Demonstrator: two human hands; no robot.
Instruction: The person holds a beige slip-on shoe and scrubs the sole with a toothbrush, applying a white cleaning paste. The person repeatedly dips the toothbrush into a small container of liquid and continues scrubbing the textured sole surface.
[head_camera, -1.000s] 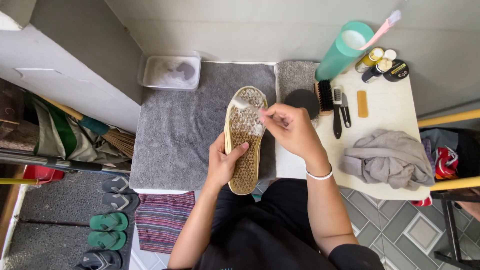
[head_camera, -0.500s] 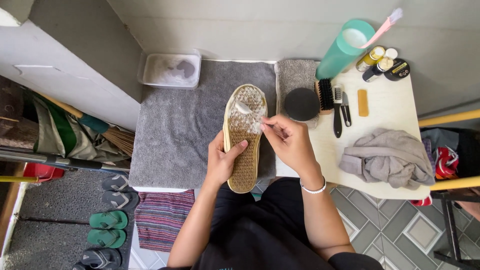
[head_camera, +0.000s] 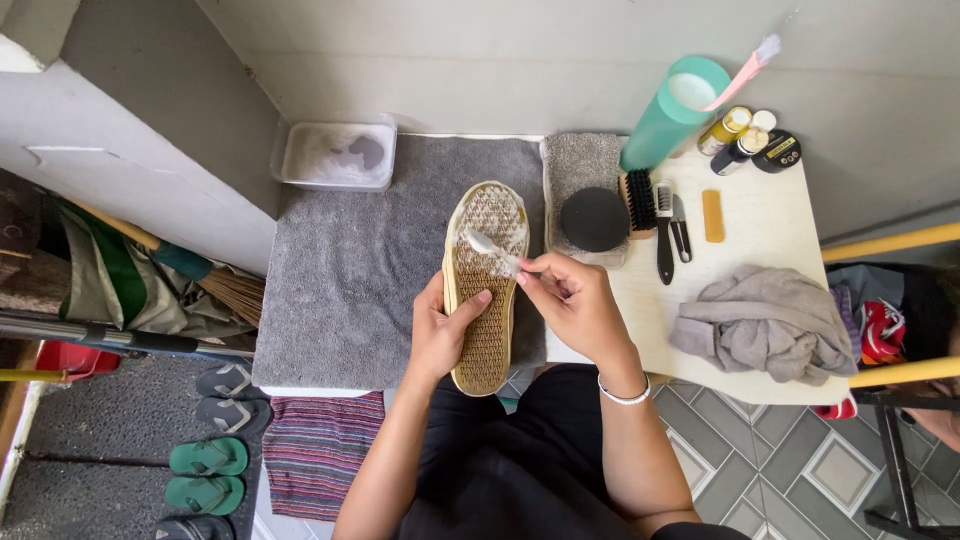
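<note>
My left hand (head_camera: 445, 330) grips a shoe (head_camera: 486, 285) turned sole-up, its tan patterned sole facing me, over a grey towel (head_camera: 360, 260). My right hand (head_camera: 575, 305) pinches a small white-bristled brush (head_camera: 492, 250) whose head rests on the middle of the sole, where there is white foam. A bracelet circles my right wrist.
A clear plastic tub (head_camera: 335, 155) with soapy water sits at the towel's far edge. On the white table (head_camera: 760, 215) lie a black round lid (head_camera: 594, 219), brushes (head_camera: 650, 205), a teal cup (head_camera: 675, 110), small bottles (head_camera: 740, 140) and a grey cloth (head_camera: 765, 320). Sandals (head_camera: 205, 470) lie on the floor, left.
The brush head has slid from the toe end of the sole down toward its middle. My right hand has drawn closer to me; the left hand keeps its hold.
</note>
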